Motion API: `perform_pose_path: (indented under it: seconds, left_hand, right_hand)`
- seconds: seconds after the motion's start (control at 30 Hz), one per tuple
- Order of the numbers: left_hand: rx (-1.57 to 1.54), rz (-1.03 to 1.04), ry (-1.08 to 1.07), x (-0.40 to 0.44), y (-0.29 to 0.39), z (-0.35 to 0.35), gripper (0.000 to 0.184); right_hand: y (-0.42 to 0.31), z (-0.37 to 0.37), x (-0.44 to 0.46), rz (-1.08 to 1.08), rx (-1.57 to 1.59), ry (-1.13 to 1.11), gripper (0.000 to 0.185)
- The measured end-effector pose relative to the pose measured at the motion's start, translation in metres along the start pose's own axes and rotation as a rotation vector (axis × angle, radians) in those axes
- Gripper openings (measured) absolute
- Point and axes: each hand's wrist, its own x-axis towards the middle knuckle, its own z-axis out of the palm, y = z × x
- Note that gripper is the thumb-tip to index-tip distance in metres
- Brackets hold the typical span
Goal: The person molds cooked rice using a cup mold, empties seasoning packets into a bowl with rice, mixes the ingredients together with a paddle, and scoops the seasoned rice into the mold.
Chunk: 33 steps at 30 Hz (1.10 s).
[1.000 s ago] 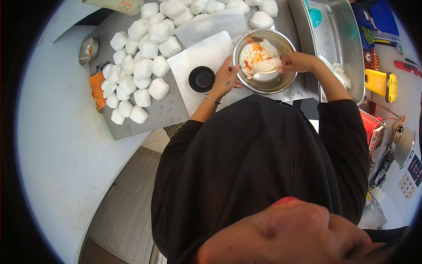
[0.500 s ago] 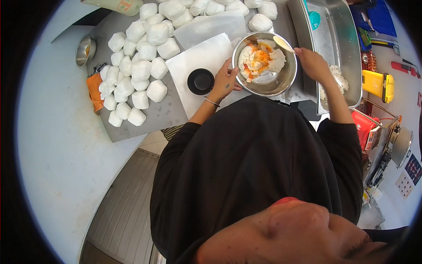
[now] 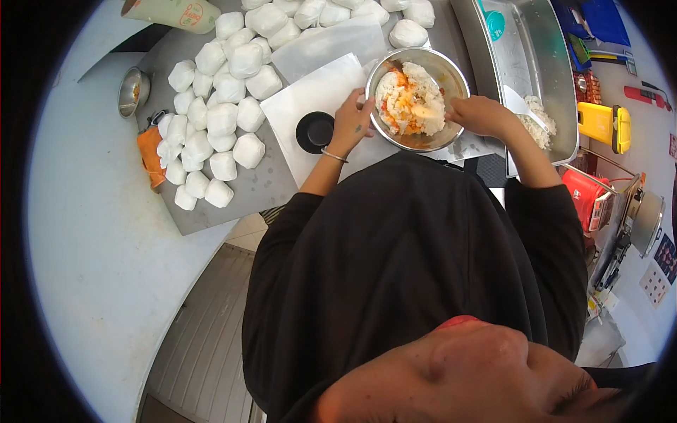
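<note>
Looks like mid-mix: my left hand (image 3: 350, 124) grips the round steel bowl (image 3: 453, 75); my right hand (image 3: 482, 115) grips the pale spatula (image 3: 428, 113) in the white-and-orange food (image 3: 407, 121). Further folding needs a steady rim.

Table, grey metal, one. Broad white surface (image 3: 92, 176), smooth, smudged, its edge bowed in my view. Pale floor tiles (image 3: 248, 229), small patch. Ridged panel (image 3: 194, 317), grey-brown, material unclear to me. Wall (image 3: 645, 130), pale, bearing printed sheets (image 3: 654, 285). Light, bright.
</note>
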Motion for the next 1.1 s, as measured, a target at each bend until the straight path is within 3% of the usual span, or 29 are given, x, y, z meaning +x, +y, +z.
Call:
perform_pose_path:
  seconds: [0.13, 0.2, 0.37, 0.5, 0.6, 0.7, 0.8, 0.93, 0.97, 1.0, 1.1]
  left_hand:
    - [-0.05, -0.015, -0.073, 0.007, 0.002, -0.002, 0.021]
    - [-0.128, -0.047, -0.14, 0.008, -0.004, -0.003, 0.021]
    - [-0.246, -0.072, -0.232, -0.01, -0.018, 0.002, 0.019]
    - [-0.352, -0.091, -0.154, -0.02, -0.028, 0.017, 0.017]
    - [-0.358, -0.069, -0.118, -0.023, -0.028, 0.021, 0.017]
    - [-0.336, -0.061, -0.135, -0.023, -0.031, 0.021, 0.02]
    - [-0.322, -0.085, -0.146, -0.023, -0.029, 0.019, 0.021]
    - [-0.349, -0.106, -0.159, -0.022, -0.03, 0.02, 0.021]
    - [-0.356, -0.11, -0.166, -0.021, -0.03, 0.021, 0.021]
    - [-0.356, -0.106, -0.17, -0.019, -0.032, 0.021, 0.021]
    - [-0.367, -0.098, -0.167, -0.018, -0.035, 0.021, 0.02]
  right_hand:
    - [-0.032, 0.015, -0.012, -0.124, 0.014, -0.227, 0.037]
    - [-0.05, 0.072, 0.01, 0.012, 0.173, 0.011, 0.035]
    - [-0.125, 0.077, 0.022, 0.408, 0.415, 0.307, 0.031]
    - [-0.09, 0.083, 0.018, 0.278, 0.385, 0.488, 0.031]
    - [-0.03, 0.111, 0.034, 0.123, 0.214, 0.424, 0.034]
    - [-0.014, 0.075, 0.014, 0.538, 0.964, -0.021, 0.043]
    - [0.01, 0.084, 0.003, 0.262, 0.951, 0.167, 0.053]
    - [-0.031, 0.071, -0.013, 0.389, 0.17, 0.409, 0.039]
    - [-0.044, 0.078, -0.002, 0.313, 0.103, 0.286, 0.033]
    - [-0.05, 0.108, 0.021, 0.311, 0.181, 0.339, 0.03]
    - [-0.068, 0.08, 0.028, 0.142, 0.097, 0.32, 0.031]
